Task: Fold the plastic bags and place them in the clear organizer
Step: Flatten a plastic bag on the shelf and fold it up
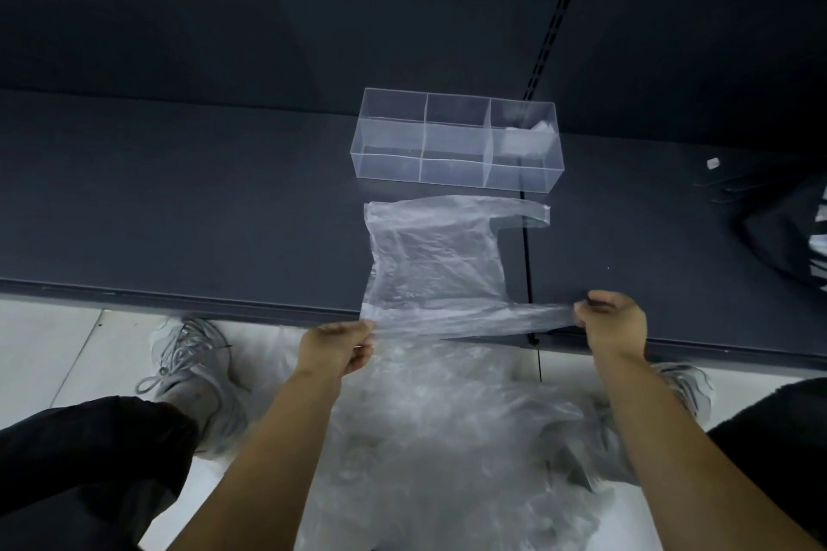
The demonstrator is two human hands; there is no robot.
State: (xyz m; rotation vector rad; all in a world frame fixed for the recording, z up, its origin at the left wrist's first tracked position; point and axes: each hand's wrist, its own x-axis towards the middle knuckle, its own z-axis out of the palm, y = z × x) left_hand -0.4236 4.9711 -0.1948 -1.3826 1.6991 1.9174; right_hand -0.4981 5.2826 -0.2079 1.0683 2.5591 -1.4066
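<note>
A clear plastic bag point(436, 264) lies spread flat on the dark shelf point(201, 201), just in front of the clear organizer point(456, 141). The left hand point(338, 347) pinches the bag's near corner at the shelf's front edge, and the right hand point(615, 318) pinches the near handle, stretched taut. The far handle points right, close to the organizer. A folded bag point(526, 141) sits in the organizer's right compartment. A heap of loose bags point(447, 438) lies on the floor below the shelf edge.
</note>
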